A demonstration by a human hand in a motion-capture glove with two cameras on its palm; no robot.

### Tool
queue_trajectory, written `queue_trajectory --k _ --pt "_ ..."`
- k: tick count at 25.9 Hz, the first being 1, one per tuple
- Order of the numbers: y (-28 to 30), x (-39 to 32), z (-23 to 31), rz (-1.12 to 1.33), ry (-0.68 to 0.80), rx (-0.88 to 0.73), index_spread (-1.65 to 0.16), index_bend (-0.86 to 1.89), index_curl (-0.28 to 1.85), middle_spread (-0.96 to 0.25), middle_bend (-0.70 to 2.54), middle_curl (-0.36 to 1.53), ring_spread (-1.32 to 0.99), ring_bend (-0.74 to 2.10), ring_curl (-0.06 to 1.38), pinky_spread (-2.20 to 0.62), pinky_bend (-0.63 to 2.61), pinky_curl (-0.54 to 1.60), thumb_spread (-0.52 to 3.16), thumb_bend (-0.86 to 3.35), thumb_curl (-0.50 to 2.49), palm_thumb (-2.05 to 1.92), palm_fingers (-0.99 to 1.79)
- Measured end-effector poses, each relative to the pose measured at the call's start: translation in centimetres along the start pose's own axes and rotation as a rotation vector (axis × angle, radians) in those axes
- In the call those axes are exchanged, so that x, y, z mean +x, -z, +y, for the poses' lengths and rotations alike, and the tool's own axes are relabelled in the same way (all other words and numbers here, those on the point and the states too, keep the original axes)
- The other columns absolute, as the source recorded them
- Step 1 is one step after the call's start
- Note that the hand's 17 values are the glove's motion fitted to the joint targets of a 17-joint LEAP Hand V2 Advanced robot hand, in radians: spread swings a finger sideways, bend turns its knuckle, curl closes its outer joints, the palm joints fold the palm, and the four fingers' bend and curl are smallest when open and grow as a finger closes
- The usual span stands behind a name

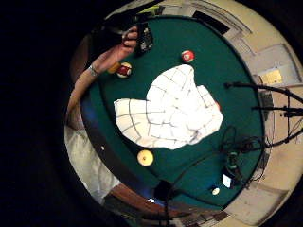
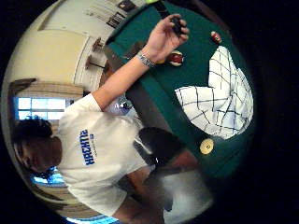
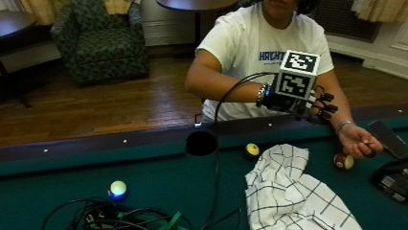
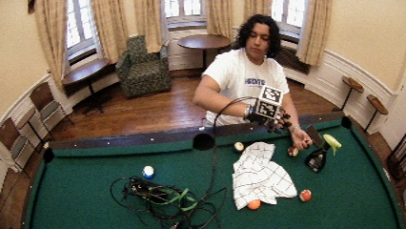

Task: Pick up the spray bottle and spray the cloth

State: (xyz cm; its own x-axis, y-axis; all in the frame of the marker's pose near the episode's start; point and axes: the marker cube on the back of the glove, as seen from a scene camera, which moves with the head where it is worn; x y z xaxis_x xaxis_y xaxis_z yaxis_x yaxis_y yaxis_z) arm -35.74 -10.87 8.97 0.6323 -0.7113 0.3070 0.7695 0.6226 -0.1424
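Note:
My gloved right hand point(image 3: 321, 105) hovers above the near rail of the green pool table point(image 3: 159, 177), fingers relaxed and holding nothing. Below and in front of it lies the crumpled white cloth with a dark grid point(image 3: 294, 194), also in the palm views point(image 1: 170, 111) point(image 2: 219, 102) at some distance. What looks like the spray bottle point(image 4: 317, 160), a black body with a yellow-green top, lies on the felt to the right of the cloth point(image 3: 392, 179). The bare left hand point(image 3: 360, 141) rests beside it, fingers on a dark flat object point(image 3: 388, 138).
A yellow ball point(image 3: 252, 150) and a maroon striped ball point(image 3: 344, 161) lie near the rail by the cloth. A pale ball point(image 3: 118, 188) and a tangle of cables point(image 3: 115, 215) sit to the left. A side pocket point(image 3: 201, 142) opens in the rail.

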Motion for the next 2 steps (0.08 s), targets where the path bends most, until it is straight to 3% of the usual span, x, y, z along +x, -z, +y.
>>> queue_trajectory --k 2 --pt "0.21 -0.19 0.35 0.004 0.007 0.008 -0.46 0.13 0.26 -0.16 0.18 0.33 -0.15 0.36 0.33 0.20 0.42 0.37 0.93 -0.03 0.38 0.41 0.31"
